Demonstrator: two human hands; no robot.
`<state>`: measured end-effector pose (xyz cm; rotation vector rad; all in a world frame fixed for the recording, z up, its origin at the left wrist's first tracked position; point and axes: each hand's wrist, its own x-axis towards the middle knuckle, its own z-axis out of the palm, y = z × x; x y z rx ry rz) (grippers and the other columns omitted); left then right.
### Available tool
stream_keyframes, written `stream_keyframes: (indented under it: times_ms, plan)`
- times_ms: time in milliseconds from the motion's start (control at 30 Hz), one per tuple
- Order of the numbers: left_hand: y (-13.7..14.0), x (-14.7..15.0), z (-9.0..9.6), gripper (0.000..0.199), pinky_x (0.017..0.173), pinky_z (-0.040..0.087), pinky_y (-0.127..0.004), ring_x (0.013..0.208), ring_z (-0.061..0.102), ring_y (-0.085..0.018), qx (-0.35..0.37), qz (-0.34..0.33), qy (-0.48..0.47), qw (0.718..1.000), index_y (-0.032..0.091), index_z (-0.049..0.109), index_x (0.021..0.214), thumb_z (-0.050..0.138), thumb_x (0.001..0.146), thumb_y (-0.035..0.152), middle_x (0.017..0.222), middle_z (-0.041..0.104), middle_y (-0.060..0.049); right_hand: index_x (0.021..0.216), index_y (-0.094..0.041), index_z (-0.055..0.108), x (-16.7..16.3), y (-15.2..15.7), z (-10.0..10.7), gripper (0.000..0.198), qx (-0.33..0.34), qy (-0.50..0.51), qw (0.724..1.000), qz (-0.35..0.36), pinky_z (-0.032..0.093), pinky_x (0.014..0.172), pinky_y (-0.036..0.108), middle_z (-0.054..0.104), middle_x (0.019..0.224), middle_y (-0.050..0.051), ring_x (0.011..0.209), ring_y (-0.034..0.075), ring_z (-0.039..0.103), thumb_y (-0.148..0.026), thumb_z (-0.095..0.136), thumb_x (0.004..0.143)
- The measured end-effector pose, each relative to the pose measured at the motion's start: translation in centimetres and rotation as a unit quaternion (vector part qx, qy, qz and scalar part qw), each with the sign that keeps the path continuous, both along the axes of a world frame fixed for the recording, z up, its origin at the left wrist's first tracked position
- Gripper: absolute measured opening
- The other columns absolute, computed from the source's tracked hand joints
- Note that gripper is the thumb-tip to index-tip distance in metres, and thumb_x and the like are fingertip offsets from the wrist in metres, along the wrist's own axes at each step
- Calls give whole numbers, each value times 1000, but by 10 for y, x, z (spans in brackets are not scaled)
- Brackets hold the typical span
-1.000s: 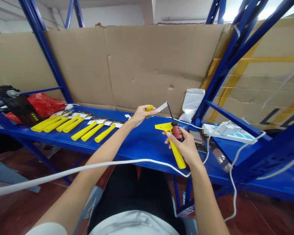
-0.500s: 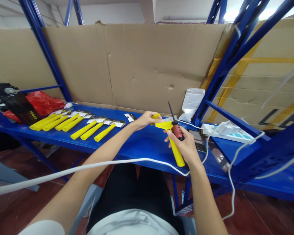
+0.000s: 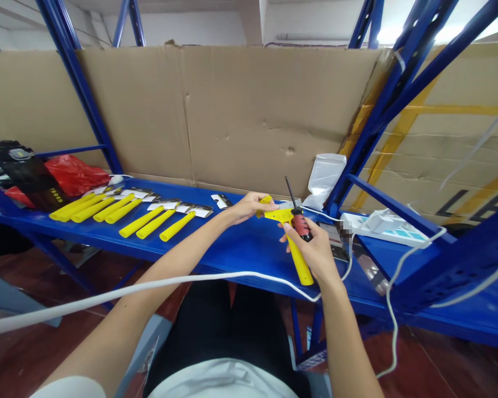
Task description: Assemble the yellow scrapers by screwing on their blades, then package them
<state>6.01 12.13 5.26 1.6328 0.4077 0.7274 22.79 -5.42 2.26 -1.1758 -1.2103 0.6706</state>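
Observation:
My right hand point(image 3: 317, 249) is closed around a yellow-handled scraper point(image 3: 299, 257) and a screwdriver point(image 3: 301, 225) with a red and black handle. The screwdriver's dark shaft points up and slightly left; the scraper's handle slants down toward the shelf's front edge. Pinched in my left hand point(image 3: 251, 207) is a small yellow plastic piece point(image 3: 266, 200), just left of the scraper's head. Fingers partly cover this piece, and I cannot tell whether it touches the head. A pale blade area shows behind the head.
Several yellow-handled scrapers point(image 3: 149, 222) lie in a row on the blue shelf point(image 3: 232, 249). Behind the left hand lies a black-and-white card point(image 3: 221, 200). A phone point(image 3: 334, 240), a power strip point(image 3: 388, 228) and a white cable point(image 3: 216, 276) are nearby. Far left stands a dark bottle point(image 3: 31, 177).
The small yellow piece in my left hand has turned more upright and shifted slightly. My right hand keeps its hold on the scraper and screwdriver, almost unmoved.

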Motion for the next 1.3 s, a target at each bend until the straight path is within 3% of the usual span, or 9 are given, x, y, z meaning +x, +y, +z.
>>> stream_keyframes:
  times_ms: [367, 767, 967, 1167, 1300]
  plan:
    - [-5, 3, 2, 53, 63, 39, -27, 66, 58, -11, -30, -6, -33, 999, 17, 66, 78, 105, 66, 51, 75, 64, 1, 112, -19, 83, 2, 1, -3, 53, -5, 2, 1000, -3, 56, 52, 32, 81, 78, 5, 54, 18, 66, -65, 93, 88]
    - [-4, 4, -2, 58, 58, 36, -27, 62, 54, -10, 20, -14, 2, 1000, 18, 63, 76, 106, 66, 56, 73, 63, 1, 108, -20, 80, 3, 2, -4, 50, -3, -6, 1000, -23, 57, 50, 28, 79, 74, 3, 51, 16, 65, -63, 93, 89]
    - [-12, 10, -2, 61, 56, 31, -26, 59, 49, -9, 60, 18, -40, 997, 17, 65, 80, 107, 65, 59, 68, 61, 3, 99, -24, 64, -1, 4, -4, 58, 26, 57, 997, -48, 64, 50, 32, 83, 94, 6, 65, 23, 79, -72, 95, 83]
    - [-20, 10, 0, 57, 60, 37, -26, 61, 52, -9, 94, 27, -65, 993, 17, 67, 80, 106, 68, 57, 69, 64, 2, 99, -27, 61, 3, 10, -9, 59, 84, 108, 984, -115, 69, 57, 36, 75, 88, 0, 70, 24, 80, -66, 100, 77]
    - [-21, 10, 0, 55, 66, 45, -27, 67, 61, -11, 102, 9, -67, 992, 16, 68, 80, 105, 69, 56, 73, 70, -1, 95, -27, 59, 7, 13, -12, 63, 89, 121, 978, -146, 68, 58, 37, 71, 86, -2, 68, 22, 75, -64, 103, 71]
